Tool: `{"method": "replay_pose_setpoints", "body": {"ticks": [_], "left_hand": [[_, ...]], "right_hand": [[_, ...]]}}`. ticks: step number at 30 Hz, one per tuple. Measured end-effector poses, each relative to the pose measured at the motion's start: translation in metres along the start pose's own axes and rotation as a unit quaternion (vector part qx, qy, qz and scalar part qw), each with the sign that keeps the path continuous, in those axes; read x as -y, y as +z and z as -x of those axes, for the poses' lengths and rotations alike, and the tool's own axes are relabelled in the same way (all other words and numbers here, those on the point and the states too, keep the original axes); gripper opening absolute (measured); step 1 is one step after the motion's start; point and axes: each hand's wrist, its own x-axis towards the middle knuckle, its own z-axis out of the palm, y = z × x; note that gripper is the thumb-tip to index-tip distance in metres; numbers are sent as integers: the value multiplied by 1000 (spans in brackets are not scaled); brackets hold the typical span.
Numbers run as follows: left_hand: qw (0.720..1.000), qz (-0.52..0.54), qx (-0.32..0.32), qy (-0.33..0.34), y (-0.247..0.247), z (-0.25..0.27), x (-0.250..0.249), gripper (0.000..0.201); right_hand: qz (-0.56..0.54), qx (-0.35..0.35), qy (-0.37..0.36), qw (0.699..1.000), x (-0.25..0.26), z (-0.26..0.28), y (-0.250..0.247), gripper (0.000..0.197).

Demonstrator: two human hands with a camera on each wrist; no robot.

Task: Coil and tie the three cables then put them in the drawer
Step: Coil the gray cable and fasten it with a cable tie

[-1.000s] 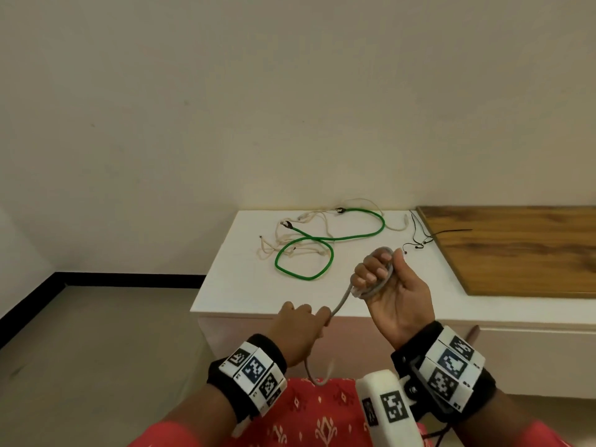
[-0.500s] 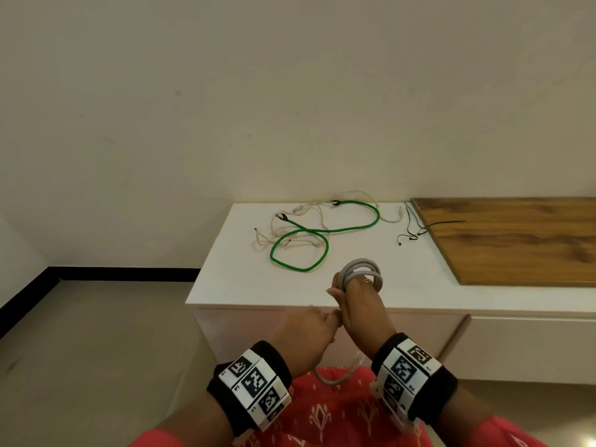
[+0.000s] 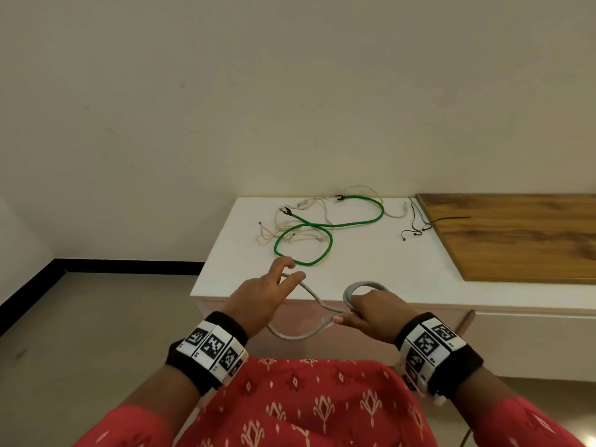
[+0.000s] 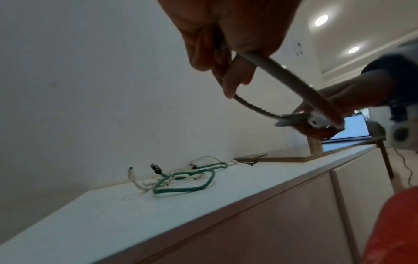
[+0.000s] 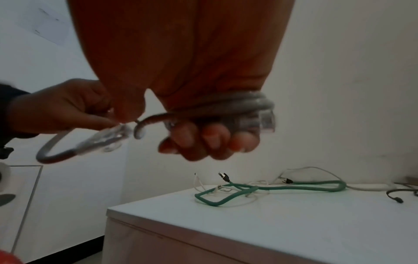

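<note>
A grey cable is coiled round my right hand, whose fingers curl over the loops; one clear plug sticks out beside them. My left hand holds the cable's loose end between its fingers, and the tail loops down to a clear plug by my right thumb. A green cable and a thin cream cable lie tangled at the back of the white cabinet top.
Thin black ties lie right of the cables, at the edge of a wooden board. A drawer front below the top stands slightly ajar. My red patterned clothing fills the lower view. A wall stands behind the cabinet.
My hands have moved apart: the left hand went up and left with the loose end, and the right hand turned palm down with the coil. The tail is shorter.
</note>
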Motion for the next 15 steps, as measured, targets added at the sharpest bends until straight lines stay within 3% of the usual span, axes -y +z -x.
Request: {"method": "replay_pose_setpoints", "body": {"ticks": [3,6,10,11,13,15], "left_hand": [[992,-107,-32,50,2,0,7,69],[982,-173,-50,59,8,1,8,45],[985,-164,-53,10,12,-1,7,34],[989,-132,-52,-38,10,-4,8,25],[977,-20,-39,-207,8,-4,24,22],[921,109,22,-374,4,6,51,23]], "right_hand": [[-59,-23,-37,997,0,1,-10,50],[-276,14,-33,961,-3,2,-15,49],[-565,106,-38,817,-5,9,-18,55],[-607,134,-52,781,-6,10,-18,54],[-681,186,-87,703,-10,13,-19,53],[-753,219,-122,608,-15,15,-24,52]]}}
